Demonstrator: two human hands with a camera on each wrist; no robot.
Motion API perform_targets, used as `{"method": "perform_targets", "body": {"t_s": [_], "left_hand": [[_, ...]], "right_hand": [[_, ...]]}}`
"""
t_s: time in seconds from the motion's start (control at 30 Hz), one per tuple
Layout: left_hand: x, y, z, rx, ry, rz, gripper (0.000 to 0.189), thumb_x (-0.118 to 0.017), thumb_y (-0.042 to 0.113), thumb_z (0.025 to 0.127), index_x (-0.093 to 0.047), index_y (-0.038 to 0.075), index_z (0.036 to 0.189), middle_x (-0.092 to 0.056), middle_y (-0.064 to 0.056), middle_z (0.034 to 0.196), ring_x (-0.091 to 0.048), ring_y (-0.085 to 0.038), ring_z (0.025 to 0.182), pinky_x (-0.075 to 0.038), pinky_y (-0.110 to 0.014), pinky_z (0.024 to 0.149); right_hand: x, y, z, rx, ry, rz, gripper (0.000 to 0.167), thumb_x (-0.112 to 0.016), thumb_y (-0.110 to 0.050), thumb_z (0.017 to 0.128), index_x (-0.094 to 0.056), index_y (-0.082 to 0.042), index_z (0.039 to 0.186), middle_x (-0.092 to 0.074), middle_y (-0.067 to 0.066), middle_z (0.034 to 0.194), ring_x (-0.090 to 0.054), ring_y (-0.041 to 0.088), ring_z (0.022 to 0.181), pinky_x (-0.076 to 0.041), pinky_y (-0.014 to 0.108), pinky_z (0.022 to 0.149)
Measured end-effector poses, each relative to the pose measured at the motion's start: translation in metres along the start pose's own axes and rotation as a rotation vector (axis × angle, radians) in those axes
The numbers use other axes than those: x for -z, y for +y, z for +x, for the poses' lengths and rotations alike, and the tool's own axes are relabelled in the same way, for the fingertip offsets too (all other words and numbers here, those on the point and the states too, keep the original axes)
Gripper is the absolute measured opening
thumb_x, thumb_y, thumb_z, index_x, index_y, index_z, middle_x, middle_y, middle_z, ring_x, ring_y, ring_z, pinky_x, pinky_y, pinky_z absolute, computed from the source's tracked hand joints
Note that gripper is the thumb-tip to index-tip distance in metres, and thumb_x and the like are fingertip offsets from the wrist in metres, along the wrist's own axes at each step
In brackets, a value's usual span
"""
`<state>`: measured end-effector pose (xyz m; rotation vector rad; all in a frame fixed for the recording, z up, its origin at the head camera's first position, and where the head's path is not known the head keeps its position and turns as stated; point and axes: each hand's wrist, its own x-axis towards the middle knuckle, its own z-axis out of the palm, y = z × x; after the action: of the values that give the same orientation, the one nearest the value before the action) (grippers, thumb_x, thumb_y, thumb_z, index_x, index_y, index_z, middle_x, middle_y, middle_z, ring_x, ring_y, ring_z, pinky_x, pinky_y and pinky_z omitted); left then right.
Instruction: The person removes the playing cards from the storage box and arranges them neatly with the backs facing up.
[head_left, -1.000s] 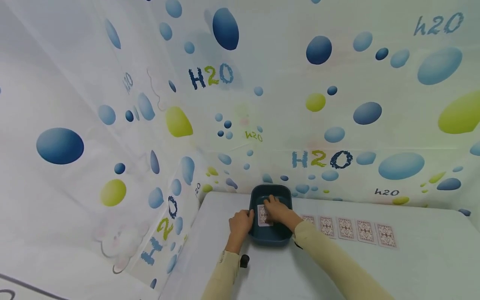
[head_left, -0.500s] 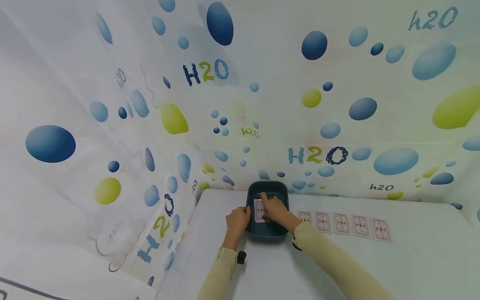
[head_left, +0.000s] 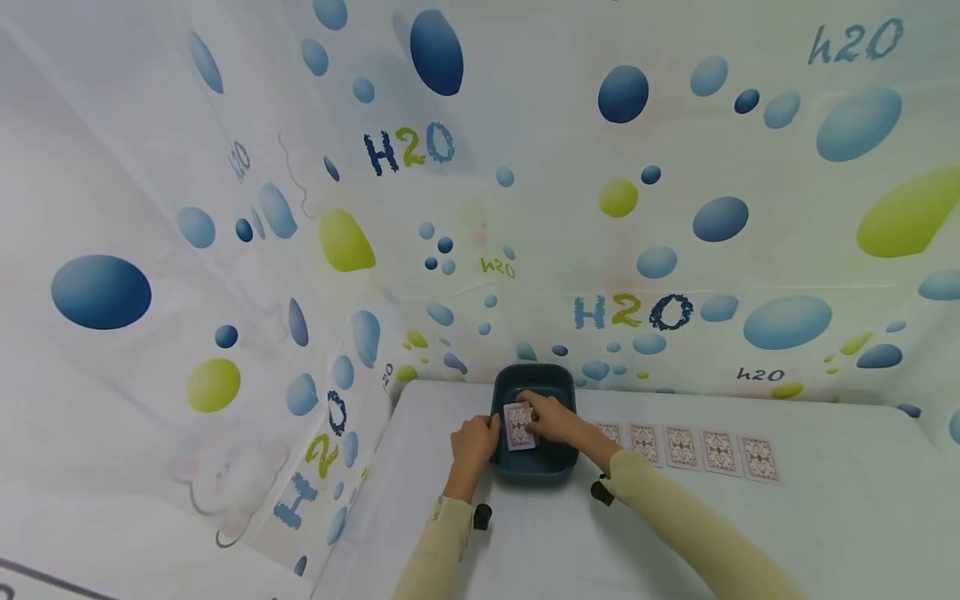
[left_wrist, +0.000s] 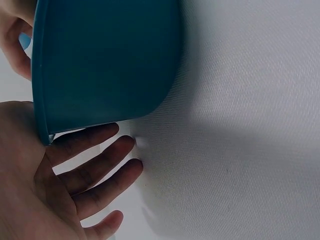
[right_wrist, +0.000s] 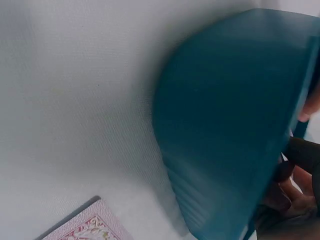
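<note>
A dark teal plastic tub (head_left: 534, 478) stands at the far side of the white table. My left hand (head_left: 472, 442) holds its left rim, and in the left wrist view the fingers (left_wrist: 107, 185) spread along the outside of the tub wall (left_wrist: 110, 60). Over the inside of the tub, my right hand (head_left: 551, 417) pinches the right edge of a playing card (head_left: 519, 427), its red patterned back facing up. The card sits slightly tilted. In the right wrist view the tub wall (right_wrist: 225, 110) hides most of the right hand (right_wrist: 295, 195).
To the right of the tub lies a row of several face-down playing cards (head_left: 718, 452), the nearest partly behind the right forearm. White sheeting with blue and green spots (head_left: 787, 322) rises behind the table (head_left: 840, 508). Black wrist-camera parts (head_left: 482, 517) show under the sleeves.
The card inside the tub has shifted and turned a little, its near edge now tilted. My right fingers have drawn together at its edge, and the right wrist has moved slightly right. The left hand stays.
</note>
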<state>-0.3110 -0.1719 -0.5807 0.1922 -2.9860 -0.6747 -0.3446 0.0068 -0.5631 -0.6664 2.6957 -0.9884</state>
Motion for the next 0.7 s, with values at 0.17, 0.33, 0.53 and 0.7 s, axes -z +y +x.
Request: {"method": "perform_targets", "body": {"t_s": [0.17, 0.33, 0.53, 0.7], "left_hand": [[-0.002, 0.002, 0.0, 0.001, 0.019, 0.014, 0.041, -0.053, 0.036, 0.102, -0.076, 0.003, 0.106, -0.075, -0.019, 0.099, -0.071, -0.039, 0.092, -0.051, -0.055, 0.08], [0.0, 0.003, -0.001, 0.0, 0.032, 0.016, 0.04, -0.053, 0.035, 0.102, -0.076, 0.002, 0.105, -0.075, -0.019, 0.099, -0.071, -0.038, 0.094, -0.051, -0.055, 0.082], [0.001, 0.004, -0.003, 0.015, 0.02, 0.006, 0.04, -0.053, 0.035, 0.102, -0.075, 0.002, 0.105, -0.075, -0.019, 0.099, -0.071, -0.038, 0.092, -0.051, -0.055, 0.081], [0.001, 0.005, -0.004, 0.022, 0.018, -0.005, 0.041, -0.053, 0.036, 0.102, -0.074, 0.001, 0.108, -0.075, -0.02, 0.102, -0.071, -0.039, 0.095, -0.051, -0.056, 0.084]], "right_hand": [[0.015, 0.004, -0.013, 0.07, -0.006, 0.033, 0.047, -0.072, -0.008, 0.092, -0.054, -0.009, 0.135, -0.064, 0.002, 0.087, -0.056, 0.011, 0.071, -0.047, 0.026, 0.064], [0.031, 0.009, -0.03, 0.105, -0.013, 0.119, 0.051, -0.072, -0.011, 0.092, -0.053, -0.009, 0.139, -0.062, 0.0, 0.083, -0.055, 0.011, 0.072, -0.046, 0.026, 0.065], [0.044, 0.024, -0.049, 0.073, -0.032, 0.215, 0.053, -0.072, -0.016, 0.093, -0.051, -0.01, 0.141, -0.06, 0.0, 0.083, -0.054, 0.012, 0.074, -0.046, 0.026, 0.066], [0.053, 0.036, -0.061, 0.026, -0.04, 0.274, 0.053, -0.073, -0.021, 0.092, -0.051, -0.013, 0.14, -0.062, 0.002, 0.086, -0.056, 0.014, 0.077, -0.047, 0.027, 0.069]]}}
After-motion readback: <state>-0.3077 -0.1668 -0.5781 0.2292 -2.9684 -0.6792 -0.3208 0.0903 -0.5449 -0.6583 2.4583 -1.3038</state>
